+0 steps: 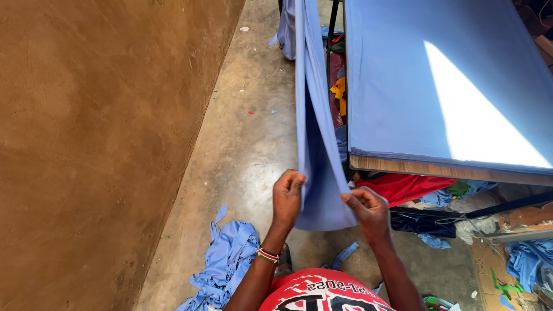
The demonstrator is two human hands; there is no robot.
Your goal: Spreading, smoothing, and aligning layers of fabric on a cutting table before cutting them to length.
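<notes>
Here, holding the end of a long blue cloth strip with 2 hands, beside the bench covered by a flat blue cloth sheet. Left hand pinching the left edge of the strip, grip narrow, fingers closed on the fabric. Right hand pinching the right edge, grip also narrow and closed on the same strip. Strip hanging in a fold between both hands, running away along the bench side, above the concrete floor. To do this step well, probably best to keep both edges level and the pull equal, so no twist comes in the length. Worth keeping the lower fold off the floor, where blue cloth scraps lie near the left forearm. Red cloth and other pieces lying under the bench.
</notes>
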